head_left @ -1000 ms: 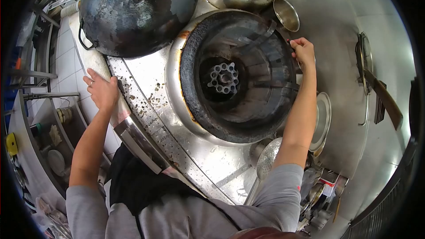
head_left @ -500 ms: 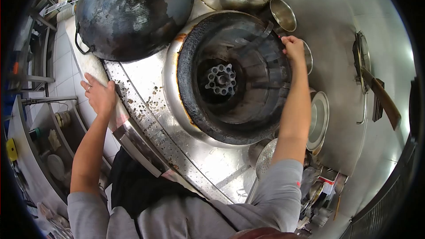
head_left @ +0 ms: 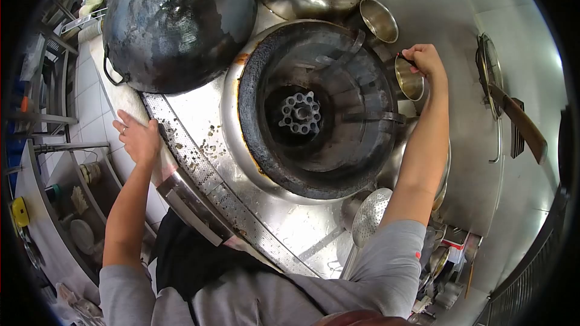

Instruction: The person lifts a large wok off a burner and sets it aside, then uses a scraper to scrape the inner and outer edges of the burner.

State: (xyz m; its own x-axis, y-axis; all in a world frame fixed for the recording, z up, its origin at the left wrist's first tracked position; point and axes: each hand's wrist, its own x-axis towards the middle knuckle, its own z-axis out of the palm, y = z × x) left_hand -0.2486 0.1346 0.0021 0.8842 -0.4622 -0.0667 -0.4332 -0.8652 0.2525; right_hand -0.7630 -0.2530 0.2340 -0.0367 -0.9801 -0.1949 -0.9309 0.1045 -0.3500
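Observation:
My left hand (head_left: 138,139) lies with its fingers spread on the pale cloth-covered front edge (head_left: 128,102) of the stove. On the far side, my right hand (head_left: 426,60) is closed in a pinch at the rim of a metal bowl (head_left: 409,84). A small dark bit shows at its fingertips, too small to name. Between my hands is the round burner (head_left: 257,66), its rim blackened and a ring-shaped nozzle (head_left: 300,113) at its bottom. No wok covers it, and I see no flame.
A blackened wok (head_left: 181,24) lies bottom up on the left. Behind it stands a large metal pot (head_left: 302,3); another metal bowl (head_left: 379,21) is nearby. A perforated skimmer (head_left: 370,217) lies near my right forearm. A wooden-handled tool (head_left: 519,124) hangs on the steel wall.
My right hand has moved outward from the burner rim to the metal bowl beside it. My left hand stays on the front edge. The view has shifted slightly.

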